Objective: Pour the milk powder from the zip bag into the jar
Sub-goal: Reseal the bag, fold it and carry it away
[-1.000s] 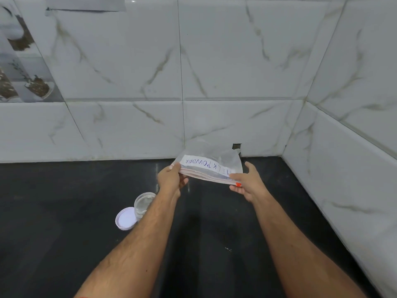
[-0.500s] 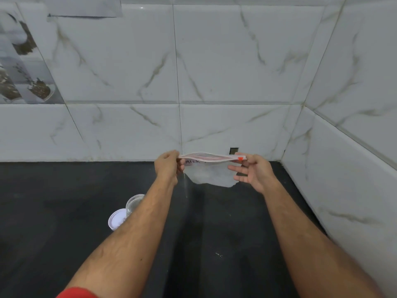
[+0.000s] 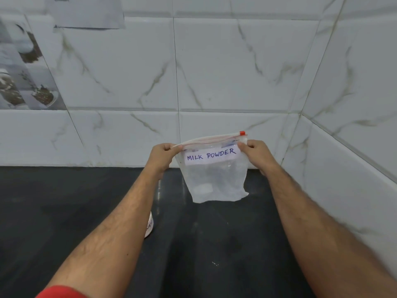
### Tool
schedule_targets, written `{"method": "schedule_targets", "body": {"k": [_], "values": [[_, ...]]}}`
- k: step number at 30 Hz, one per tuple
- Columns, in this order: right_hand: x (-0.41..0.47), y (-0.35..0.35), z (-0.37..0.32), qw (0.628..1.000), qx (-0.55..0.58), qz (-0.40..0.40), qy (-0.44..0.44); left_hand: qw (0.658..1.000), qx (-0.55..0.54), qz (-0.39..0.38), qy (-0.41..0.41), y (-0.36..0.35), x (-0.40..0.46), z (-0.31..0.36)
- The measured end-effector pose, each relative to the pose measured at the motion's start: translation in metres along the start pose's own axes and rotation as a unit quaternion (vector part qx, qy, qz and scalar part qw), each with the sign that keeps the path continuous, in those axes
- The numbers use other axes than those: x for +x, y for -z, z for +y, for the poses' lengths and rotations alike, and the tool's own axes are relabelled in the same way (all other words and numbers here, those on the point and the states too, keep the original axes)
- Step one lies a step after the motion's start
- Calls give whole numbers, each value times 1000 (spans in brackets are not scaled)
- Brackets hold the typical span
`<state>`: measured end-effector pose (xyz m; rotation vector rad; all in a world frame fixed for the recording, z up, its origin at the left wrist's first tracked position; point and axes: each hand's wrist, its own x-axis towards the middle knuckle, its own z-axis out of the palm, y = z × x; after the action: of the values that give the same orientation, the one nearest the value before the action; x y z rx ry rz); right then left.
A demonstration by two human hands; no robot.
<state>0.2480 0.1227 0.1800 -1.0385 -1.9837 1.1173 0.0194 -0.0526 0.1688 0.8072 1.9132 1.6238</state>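
Bare counter (image 3: 214, 244) lies open between the forearms; walls (image 3: 354, 168) close the back and right; jar (image 3: 149, 226) stands beside the left forearm.

Zip bag (image 3: 217, 181): clear plastic, red zip track, red slider (image 3: 242, 132). White label (image 3: 211, 157) with blue handwritten "MILK POWDER". Tabletop (image 3: 64, 201): glossy black. Wall tiles (image 3: 225, 67): white marble pattern, grey-brown veins. Far-left tiles (image 3: 19, 72): grey printed motif, brown and white. Sleeve (image 3: 62, 292): red.

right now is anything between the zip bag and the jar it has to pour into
Yes: the left forearm crosses in front of the jar, hiding all but a sliver. The zip bag hangs above the counter, pinched at both top corners.
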Motion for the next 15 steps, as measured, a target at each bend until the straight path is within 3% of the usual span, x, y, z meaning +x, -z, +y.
{"method": "schedule_targets", "body": {"k": [4,6,11,15], "values": [[-1,-6,-8,985,171,-13,-30,998,-49,45,-19,-2,-1,4],[-1,-10,-9,972,231,-7,-47,995,-97,27,-3,-6,-4,-2],[-3,-25,6,960,263,14,-100,969,-158,-163,96,-22,-26,-50],[-18,-42,44,949,262,10,-176,979,-134,-97,120,-39,-48,-91]]}}
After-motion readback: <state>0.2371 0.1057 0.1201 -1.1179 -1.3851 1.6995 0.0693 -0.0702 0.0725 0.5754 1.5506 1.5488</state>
